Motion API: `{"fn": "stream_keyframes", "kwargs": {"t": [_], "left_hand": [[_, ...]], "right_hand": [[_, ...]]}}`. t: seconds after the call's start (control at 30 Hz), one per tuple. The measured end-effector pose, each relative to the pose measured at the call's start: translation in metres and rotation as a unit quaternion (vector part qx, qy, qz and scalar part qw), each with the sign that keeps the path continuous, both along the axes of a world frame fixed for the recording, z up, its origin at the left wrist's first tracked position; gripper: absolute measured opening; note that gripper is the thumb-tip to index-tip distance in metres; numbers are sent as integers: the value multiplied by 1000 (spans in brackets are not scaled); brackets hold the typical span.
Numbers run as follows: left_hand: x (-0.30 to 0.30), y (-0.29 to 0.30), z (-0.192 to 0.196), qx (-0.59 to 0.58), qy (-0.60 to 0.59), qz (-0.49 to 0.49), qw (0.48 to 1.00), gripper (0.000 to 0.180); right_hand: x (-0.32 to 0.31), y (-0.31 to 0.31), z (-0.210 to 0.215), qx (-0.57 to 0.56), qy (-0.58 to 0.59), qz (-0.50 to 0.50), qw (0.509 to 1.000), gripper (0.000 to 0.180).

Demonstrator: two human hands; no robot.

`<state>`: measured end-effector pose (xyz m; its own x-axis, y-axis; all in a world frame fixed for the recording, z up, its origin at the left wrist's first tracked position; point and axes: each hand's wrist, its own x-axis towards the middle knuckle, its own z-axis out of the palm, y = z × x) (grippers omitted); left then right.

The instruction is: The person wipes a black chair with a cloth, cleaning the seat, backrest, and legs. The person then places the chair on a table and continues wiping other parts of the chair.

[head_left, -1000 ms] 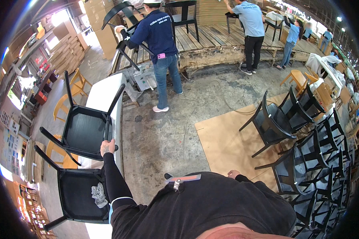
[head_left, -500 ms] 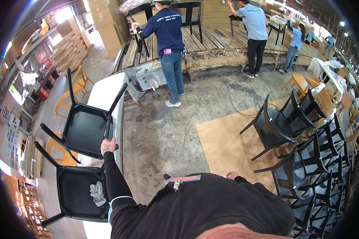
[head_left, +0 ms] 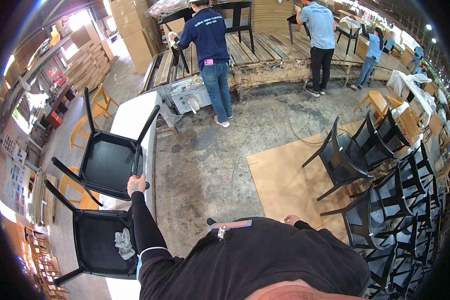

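Observation:
My left hand (head_left: 136, 184) grips the near edge of a black chair (head_left: 107, 162) that lies on its side on a long white table (head_left: 130, 120), its legs pointing up and left. A second black chair (head_left: 97, 240) lies on the table closer to me, with a crumpled grey rag (head_left: 124, 243) on its seat. My right hand (head_left: 291, 219) hangs low by my side, only its fingertips showing past my dark shirt; whether it holds anything is hidden.
A group of black chairs (head_left: 385, 185) stands on a brown cardboard sheet (head_left: 290, 180) at the right. Three people work at a wooden platform (head_left: 270, 55) at the back; the nearest wears a dark blue shirt (head_left: 207, 37). Yellow chairs (head_left: 97, 107) stand left of the table.
My view has moved slightly forward and left. The person in dark blue stepped closer to the platform. My left hand stays on the chair's edge.

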<state>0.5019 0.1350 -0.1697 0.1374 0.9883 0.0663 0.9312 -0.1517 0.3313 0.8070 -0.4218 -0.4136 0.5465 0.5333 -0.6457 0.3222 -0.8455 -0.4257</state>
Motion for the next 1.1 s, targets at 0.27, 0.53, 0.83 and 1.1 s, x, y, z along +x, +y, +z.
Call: {"fn": "stream_keyframes", "kwargs": {"t": [0.27,0.53,0.83,1.1], "left_hand": [[2,-2,2,-21,14,14,1000,49],[1,-1,1,11,-5,4,1000,47],[1,-2,-1,25,-3,4,1000,45],[-1,-3,0,45,-18,-13,999,47]], "right_hand": [[1,2,3,-43,11,-26,999,35],[2,1,-4,11,-5,20,1000,34],[0,-1,-6,6,17,-8,1000,35],[-3,-3,-10,8,20,-7,1000,33]]}}
